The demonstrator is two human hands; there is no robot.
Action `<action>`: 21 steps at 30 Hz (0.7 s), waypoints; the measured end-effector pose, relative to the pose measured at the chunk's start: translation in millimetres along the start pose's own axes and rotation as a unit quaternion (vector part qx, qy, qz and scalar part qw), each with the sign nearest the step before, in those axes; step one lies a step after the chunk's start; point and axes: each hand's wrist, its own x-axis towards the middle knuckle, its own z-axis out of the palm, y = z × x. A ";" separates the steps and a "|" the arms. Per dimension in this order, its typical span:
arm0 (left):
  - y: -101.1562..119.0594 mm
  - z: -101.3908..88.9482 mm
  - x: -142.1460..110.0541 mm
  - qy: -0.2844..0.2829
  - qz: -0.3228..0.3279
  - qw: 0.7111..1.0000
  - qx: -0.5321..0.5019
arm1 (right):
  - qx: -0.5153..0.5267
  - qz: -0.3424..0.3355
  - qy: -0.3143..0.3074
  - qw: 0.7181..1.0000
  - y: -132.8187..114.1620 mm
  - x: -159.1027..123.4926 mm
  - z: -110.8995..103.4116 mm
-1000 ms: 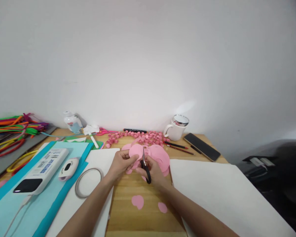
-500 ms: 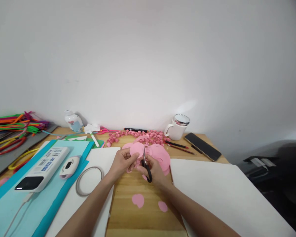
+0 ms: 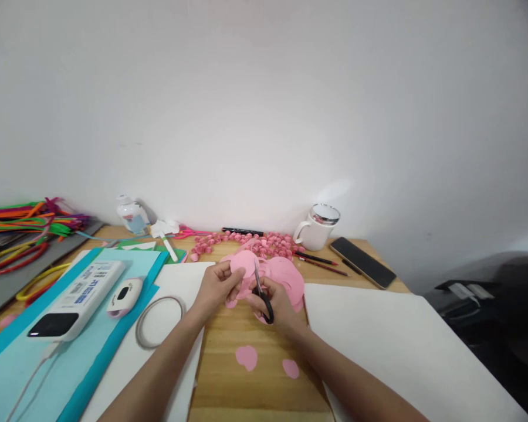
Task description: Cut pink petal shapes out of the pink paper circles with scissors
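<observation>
A: Where's the pink disc [image 3: 243,264]?
B: Ctr, pinched btwn thumb & fingers of the L hand [image 3: 219,288]. Scissors [image 3: 267,306] at approx 4 o'clock from it, blades by its edge; can't tell if they bite.
A: Who's got those?
B: R hand [image 3: 279,302], fingers curled thru the black handle.
A: Rest, outward?
B: Lge pink cutouts [image 3: 291,280] at 3, pink curls [image 3: 278,243] 10 to 2, two loose scraps [image 3: 246,357] nr 6 & 5. White mug [image 3: 314,234] at 2, phone [image 3: 363,262] at 3, thin ring [image 3: 141,334] at 8.
</observation>
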 end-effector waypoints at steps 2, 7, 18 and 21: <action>0.3 0.6 0.2 0.006 -0.005 1.000 -0.009 | 0.002 0.005 0.001 1.000 -1.0 0.0 0.9; -3.5 0.9 2.1 0.018 -0.023 0.999 -0.044 | -0.006 0.017 0.010 1.000 -4.5 -1.4 4.1; 0.0 -1.2 2.0 0.008 -0.030 1.000 -0.006 | 0.000 -0.011 -0.006 1.000 -10.0 -2.6 4.0; -1.2 -2.5 2.5 0.000 -0.024 1.000 0.001 | 0.001 -0.018 -0.009 1.000 -10.2 -2.0 3.1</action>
